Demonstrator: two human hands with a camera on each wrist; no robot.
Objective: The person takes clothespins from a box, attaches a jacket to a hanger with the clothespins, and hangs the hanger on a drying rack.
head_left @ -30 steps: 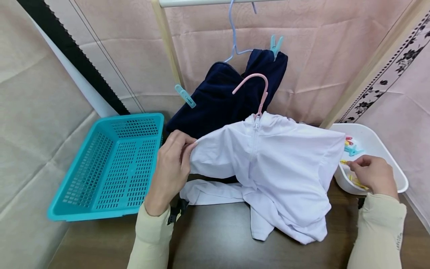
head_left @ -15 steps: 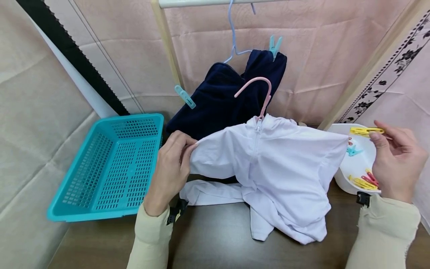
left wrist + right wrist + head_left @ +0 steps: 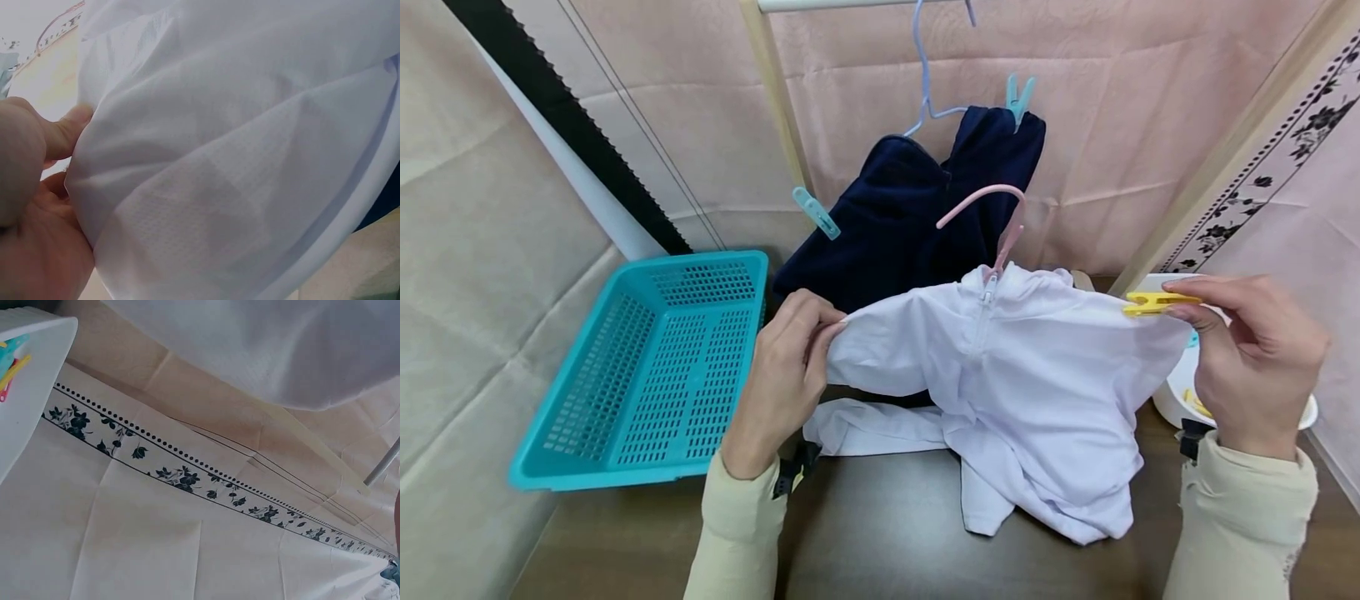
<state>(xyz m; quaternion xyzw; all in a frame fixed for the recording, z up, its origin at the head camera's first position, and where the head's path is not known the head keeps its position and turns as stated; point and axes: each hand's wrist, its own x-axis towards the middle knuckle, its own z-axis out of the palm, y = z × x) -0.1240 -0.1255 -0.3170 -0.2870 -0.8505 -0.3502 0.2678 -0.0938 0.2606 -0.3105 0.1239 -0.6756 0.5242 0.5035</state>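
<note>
A white zip-neck shirt (image 3: 1037, 392) lies over a pink hanger (image 3: 988, 192), whose hook sticks up from the collar. My left hand (image 3: 782, 367) pinches the shirt's left-side shoulder edge; in the left wrist view, thumb and fingers grip the white fabric (image 3: 206, 137). Between right thumb and fingers, my right hand (image 3: 1258, 358) holds a yellow clothespin (image 3: 1150, 303) at the shirt's right-side shoulder. Whether its tips are around the cloth or only in front, I cannot tell. The right wrist view shows white cloth (image 3: 269, 350) but not the clothespin.
Behind, navy trousers (image 3: 902, 225) hang from a blue hanger (image 3: 922, 75) with light-blue clothespins (image 3: 816, 213). A turquoise basket (image 3: 561, 417) stands left. At right, a white tub (image 3: 31, 394) holds coloured clothespins, partly hidden by my right hand in the head view.
My right hand has come out of the white tub with a yellow clothespin and moved left to the shirt's shoulder. The pink hook has shifted right and down. My left hand keeps its grip.
</note>
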